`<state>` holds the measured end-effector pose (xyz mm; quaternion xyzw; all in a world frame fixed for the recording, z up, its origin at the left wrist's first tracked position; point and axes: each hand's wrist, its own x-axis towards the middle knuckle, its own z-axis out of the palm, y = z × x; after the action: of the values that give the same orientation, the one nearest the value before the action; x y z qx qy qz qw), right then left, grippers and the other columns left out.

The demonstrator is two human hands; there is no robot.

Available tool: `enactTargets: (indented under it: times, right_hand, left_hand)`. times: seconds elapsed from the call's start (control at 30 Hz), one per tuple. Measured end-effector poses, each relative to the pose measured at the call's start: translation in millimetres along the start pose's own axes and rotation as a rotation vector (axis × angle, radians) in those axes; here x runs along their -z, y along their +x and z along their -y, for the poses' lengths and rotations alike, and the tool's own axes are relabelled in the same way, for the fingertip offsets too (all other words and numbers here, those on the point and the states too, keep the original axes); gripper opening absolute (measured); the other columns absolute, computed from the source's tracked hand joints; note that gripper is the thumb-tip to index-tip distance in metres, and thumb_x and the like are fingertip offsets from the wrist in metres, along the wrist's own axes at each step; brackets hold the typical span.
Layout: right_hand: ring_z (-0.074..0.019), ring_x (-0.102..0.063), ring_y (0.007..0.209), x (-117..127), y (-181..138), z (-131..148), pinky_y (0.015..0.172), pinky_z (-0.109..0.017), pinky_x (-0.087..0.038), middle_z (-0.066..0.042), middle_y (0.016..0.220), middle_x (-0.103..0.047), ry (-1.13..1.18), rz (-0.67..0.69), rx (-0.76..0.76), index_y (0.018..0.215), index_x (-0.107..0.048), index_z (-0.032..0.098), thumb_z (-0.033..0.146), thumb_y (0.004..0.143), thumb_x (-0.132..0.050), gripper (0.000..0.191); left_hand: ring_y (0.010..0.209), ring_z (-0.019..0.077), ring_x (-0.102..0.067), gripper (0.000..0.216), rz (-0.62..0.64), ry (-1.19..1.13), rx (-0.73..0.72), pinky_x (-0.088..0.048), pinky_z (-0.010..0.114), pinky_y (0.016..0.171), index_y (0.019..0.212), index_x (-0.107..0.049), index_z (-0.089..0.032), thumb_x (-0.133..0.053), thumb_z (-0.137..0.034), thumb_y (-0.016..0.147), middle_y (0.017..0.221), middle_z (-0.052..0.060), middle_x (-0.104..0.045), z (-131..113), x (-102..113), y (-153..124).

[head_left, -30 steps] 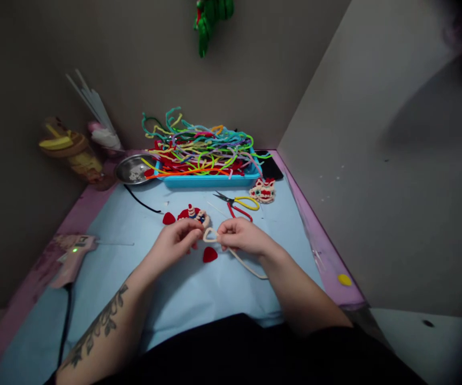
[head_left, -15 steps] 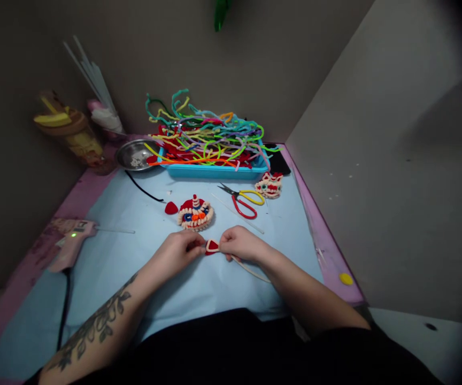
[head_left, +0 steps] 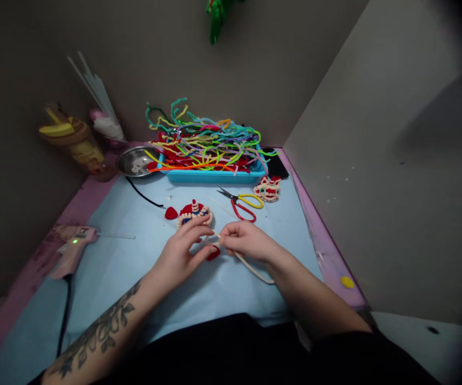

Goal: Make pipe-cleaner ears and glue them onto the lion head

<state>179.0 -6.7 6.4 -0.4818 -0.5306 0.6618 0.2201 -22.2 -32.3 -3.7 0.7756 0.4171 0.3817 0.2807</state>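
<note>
My right hand point(head_left: 245, 240) pinches a cream pipe cleaner point(head_left: 255, 272), whose long end trails to the right under my forearm. Its short end is bent and reaches toward my left hand point(head_left: 186, 248), which is open with thumb and fingers apart. A small red piece point(head_left: 214, 253) lies on the cloth by my left thumb, partly covered. Just behind my left fingers is a red and cream lion-like head point(head_left: 193, 210) made of pipe cleaners, its lower part hidden. To its left rests another red piece point(head_left: 170, 213).
Scissors point(head_left: 242, 202) lie open behind my right hand, near a second, smaller head point(head_left: 267, 190). A blue tray point(head_left: 215, 177) heaped with coloured pipe cleaners stands at the back. A metal bowl point(head_left: 124, 164) is beside it. A pink glue gun point(head_left: 74, 248) lies at the left.
My left hand has opened and moved up off the red piece, now covering part of the head. The cream pipe cleaner no longer lies along the red piece's edge; my right hand still pinches it.
</note>
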Motion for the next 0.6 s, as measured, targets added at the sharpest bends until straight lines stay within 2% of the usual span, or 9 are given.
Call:
enactTargets:
  times: [0.1,0.23,0.43,0.6]
  right_hand:
    - [-0.0047,-0.041,0.041,-4,-3,8,0.042,-0.017,-0.029,0.004,0.048,-0.055,0.002,-0.018,0.095,0.064,-0.059,0.015,0.022,0.071,-0.063,0.011]
    - [-0.0052,-0.041,0.042,-6,-1,5,0.043,-0.018,-0.030,0.004,0.050,-0.056,0.037,-0.053,0.121,0.066,-0.058,0.016,0.026,0.074,-0.063,0.014]
    - [-0.0072,-0.049,0.046,-12,2,-4,0.046,-0.020,-0.038,0.001,0.061,-0.064,0.153,-0.143,0.213,0.075,-0.064,0.016,0.035,0.073,-0.068,0.019]
    - [-0.0077,-0.051,0.047,-18,6,-10,0.047,-0.021,-0.041,0.001,0.063,-0.065,0.187,-0.182,0.230,0.075,-0.065,0.017,0.033,0.071,-0.070,0.017]
  left_hand:
    - [0.115,0.0241,-0.061,0.012,-0.079,0.135,-0.120,-0.053,0.042,0.094,0.094,-0.067,-0.020,-0.061,-0.020,0.084,0.129,0.014,-0.061,-2,-4,4]
    - [0.110,0.0224,-0.064,0.013,-0.116,0.213,-0.195,-0.055,0.037,0.093,0.093,-0.068,-0.020,-0.059,-0.016,0.085,0.124,0.013,-0.064,5,-10,3]
    - [0.103,0.0205,-0.067,0.013,-0.184,0.251,-0.172,-0.055,0.038,0.092,0.093,-0.067,-0.019,-0.056,-0.015,0.086,0.113,0.011,-0.069,12,-14,1]
    - [0.101,0.0195,-0.067,0.011,-0.227,0.279,-0.185,-0.057,0.036,0.089,0.092,-0.066,-0.018,-0.057,-0.015,0.086,0.108,0.011,-0.069,11,-14,3]
